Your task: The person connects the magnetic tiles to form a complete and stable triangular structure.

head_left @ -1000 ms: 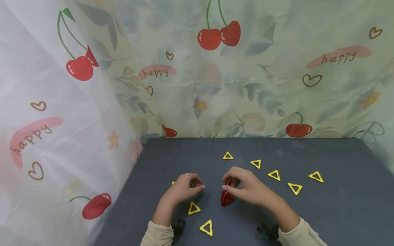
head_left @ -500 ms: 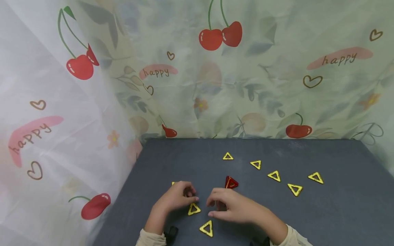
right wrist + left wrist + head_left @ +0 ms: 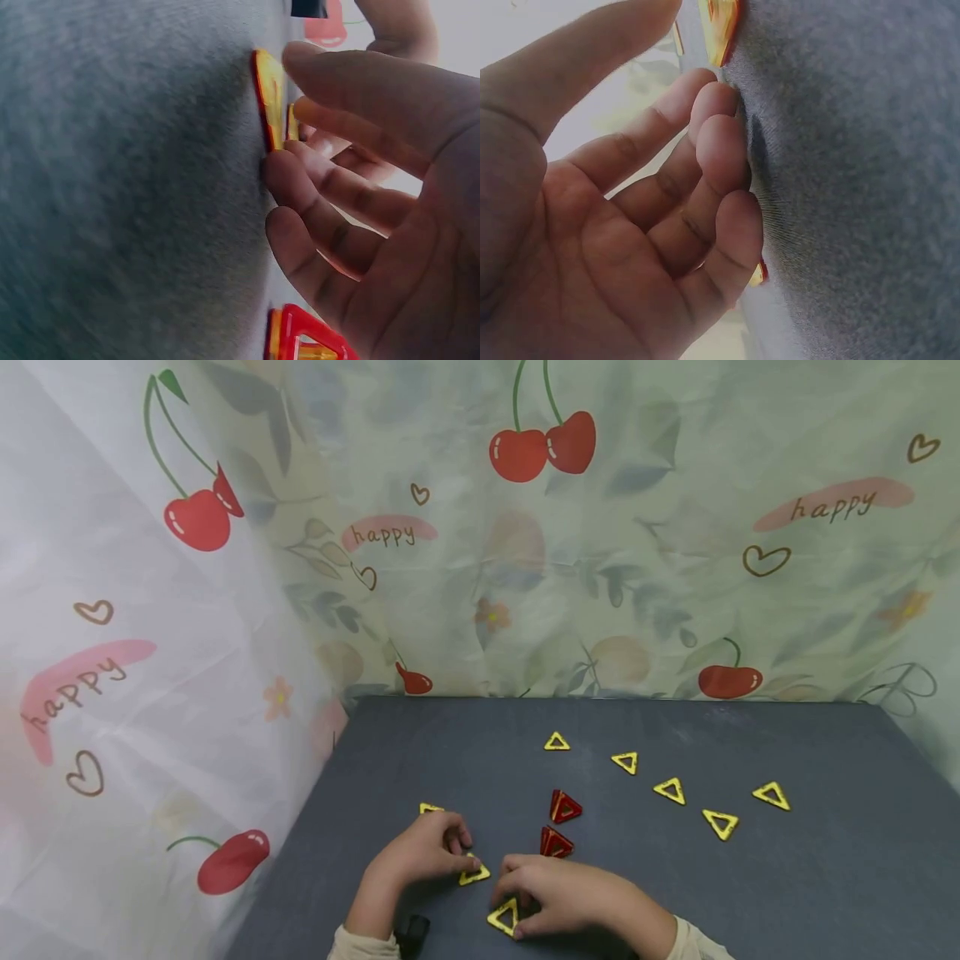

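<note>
While both my hands are working low over the dark table (image 3: 825, 877), the outermost yellow triangle (image 3: 431, 807) is lying just forward of my left hand (image 3: 420, 848), partly hidden by it. That hand is hanging loosely curved, thumb standing apart; the thumb is overlapping the inner yellow triangle (image 3: 474, 879). Contact is not showing clearly; no pinch is showing in the left wrist view.

Between my hands, at my right fingertips, the nearest yellow triangle (image 3: 500, 926) is lying flat. My right hand (image 3: 561, 893) is spreading around it, thumb by one corner, fingers by another; whether they are touching, I'm not able to tell.

Just forward of my right hand the near red piece (image 3: 553, 843) is sitting, the far red piece (image 3: 565, 808) beyond. Well forward and out to that hand's right, the first triangle (image 3: 557, 747), second triangle (image 3: 625, 756), third triangle (image 3: 669, 796), fourth triangle (image 3: 721, 815) and fifth triangle (image 3: 772, 800) are lying scattered.

Step, as I'm judging it: picking up one yellow triangle per hand. Next move is probably calling for closing thumb and fingers on the thin edges, keeping neighbours undisturbed.
</note>
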`<state>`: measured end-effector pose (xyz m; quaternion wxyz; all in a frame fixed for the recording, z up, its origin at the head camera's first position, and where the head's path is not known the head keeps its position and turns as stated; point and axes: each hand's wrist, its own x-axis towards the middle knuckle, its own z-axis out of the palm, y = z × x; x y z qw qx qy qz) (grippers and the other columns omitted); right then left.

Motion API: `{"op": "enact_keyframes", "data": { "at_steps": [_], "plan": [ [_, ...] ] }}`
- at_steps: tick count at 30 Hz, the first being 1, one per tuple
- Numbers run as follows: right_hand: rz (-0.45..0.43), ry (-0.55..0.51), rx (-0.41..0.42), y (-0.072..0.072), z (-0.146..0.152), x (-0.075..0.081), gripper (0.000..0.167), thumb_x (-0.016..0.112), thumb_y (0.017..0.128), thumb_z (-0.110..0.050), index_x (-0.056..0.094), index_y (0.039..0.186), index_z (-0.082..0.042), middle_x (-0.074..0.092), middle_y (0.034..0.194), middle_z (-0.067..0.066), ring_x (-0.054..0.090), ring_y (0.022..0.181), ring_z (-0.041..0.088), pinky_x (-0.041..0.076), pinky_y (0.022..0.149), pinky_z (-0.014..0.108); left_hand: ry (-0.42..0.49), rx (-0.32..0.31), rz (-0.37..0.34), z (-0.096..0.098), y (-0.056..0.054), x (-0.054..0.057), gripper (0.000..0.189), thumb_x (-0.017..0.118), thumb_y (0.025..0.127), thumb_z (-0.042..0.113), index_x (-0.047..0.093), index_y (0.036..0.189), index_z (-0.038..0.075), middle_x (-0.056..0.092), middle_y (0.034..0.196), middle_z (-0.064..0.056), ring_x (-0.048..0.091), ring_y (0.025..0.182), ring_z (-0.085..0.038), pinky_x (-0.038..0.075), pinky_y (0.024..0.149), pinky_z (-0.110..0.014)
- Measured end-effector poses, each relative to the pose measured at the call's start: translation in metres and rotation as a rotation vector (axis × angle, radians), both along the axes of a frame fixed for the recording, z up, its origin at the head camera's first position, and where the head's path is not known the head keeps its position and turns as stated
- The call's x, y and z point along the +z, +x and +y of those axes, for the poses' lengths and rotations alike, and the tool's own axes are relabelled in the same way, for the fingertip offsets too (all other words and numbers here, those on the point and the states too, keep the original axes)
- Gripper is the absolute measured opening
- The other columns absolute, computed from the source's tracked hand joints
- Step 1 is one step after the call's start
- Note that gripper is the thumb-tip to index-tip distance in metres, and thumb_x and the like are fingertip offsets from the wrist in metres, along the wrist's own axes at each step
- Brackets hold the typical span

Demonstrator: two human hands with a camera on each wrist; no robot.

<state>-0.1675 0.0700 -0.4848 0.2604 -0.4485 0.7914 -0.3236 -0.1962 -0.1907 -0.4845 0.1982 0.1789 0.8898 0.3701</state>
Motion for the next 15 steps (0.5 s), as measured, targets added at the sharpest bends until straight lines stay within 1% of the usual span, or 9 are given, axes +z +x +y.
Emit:
{"op": "enact_keyframes", "data": {
  "at_steps": [3, 10, 15],
  "plan": [
    [0.008, 0.017, 0.004, 0.0009, -0.0015, -0.0023, 0.029, 0.081, 0.096, -0.018, 0.076, 0.125, -0.019, 0.062, 0.115, -0.009, 0.059, 0.086, -0.004, 0.052, 0.077, 0.016, 0.008, -0.005, -0.013, -0.0007, 0.0007, 0.0001, 0.027, 0.091, 0.084, 0.022, 0.072, 0.095, 0.007, 0.065, 0.08, -0.001, 0.059, 0.069, -0.013, 0.047, 0.063, -0.029],
    [0.013, 0.028, 0.01, 0.0014, -0.0034, -0.0033, 0.028, 0.081, 0.095, -0.017, 0.077, 0.123, -0.019, 0.061, 0.112, -0.009, 0.058, 0.083, -0.004, 0.052, 0.074, 0.016, 0.042, -0.008, -0.043, -0.0006, 0.0035, 0.0017, 0.033, 0.095, 0.077, 0.015, 0.071, 0.097, 0.004, 0.067, 0.083, -0.01, 0.059, 0.069, -0.014, 0.048, 0.063, -0.028],
    [0.02, 0.035, 0.002, 0.0013, -0.0031, -0.0041, 0.027, 0.083, 0.094, -0.018, 0.077, 0.12, -0.02, 0.061, 0.109, -0.01, 0.058, 0.081, -0.004, 0.051, 0.073, 0.016, 0.051, -0.009, -0.062, 0.0008, 0.0043, 0.002, 0.034, 0.096, 0.075, 0.01, 0.071, 0.098, 0.004, 0.067, 0.084, -0.013, 0.059, 0.07, -0.016, 0.048, 0.062, -0.028]
  ]
}}
